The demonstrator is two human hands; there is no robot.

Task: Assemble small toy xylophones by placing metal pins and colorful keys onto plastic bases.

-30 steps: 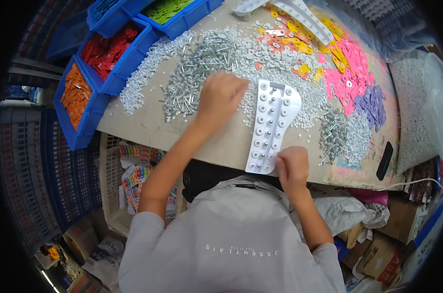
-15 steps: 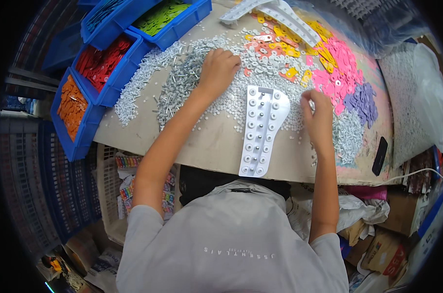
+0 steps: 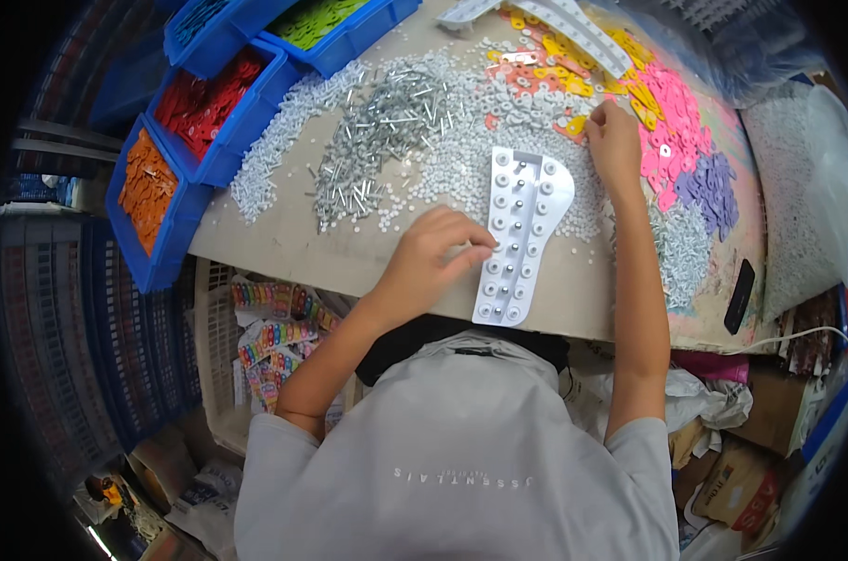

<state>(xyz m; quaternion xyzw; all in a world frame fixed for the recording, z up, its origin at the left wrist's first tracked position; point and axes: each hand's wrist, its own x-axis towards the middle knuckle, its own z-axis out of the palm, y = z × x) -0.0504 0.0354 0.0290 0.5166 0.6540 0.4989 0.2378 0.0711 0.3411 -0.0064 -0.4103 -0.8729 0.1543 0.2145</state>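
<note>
A white plastic tray (image 3: pixel 514 280) lies near the table's front edge. Round white washers sit along both its sides, and metal pins stand in its middle channel. My left hand (image 3: pixel 433 257) is at the tray's left edge, thumb and fingertips together; anything between them is too small to make out. Further off, my right hand (image 3: pixel 618 145) reaches beside the yellow plastic tabs (image 3: pixel 576 124) with its fingers curled in, their tips partly hidden. Left of the tray spreads a heap of metal pins (image 3: pixel 387 122). Loose white washers (image 3: pixel 452 178) lie between that heap and the tray.
Blue bins (image 3: pixel 220 140) of red, orange, green and blue tabs stand at the left. Pink tabs (image 3: pixel 672 131), purple tabs (image 3: pixel 709 196) and another pin pile (image 3: pixel 681 257) lie at the right, near a black phone-like object (image 3: pixel 739 297). More white trays (image 3: pixel 574 33) rest at the back.
My left hand has come back from the pin heap to the tray's left edge. My right hand has moved away from me, toward the yellow tabs. The whole view has shifted slightly.
</note>
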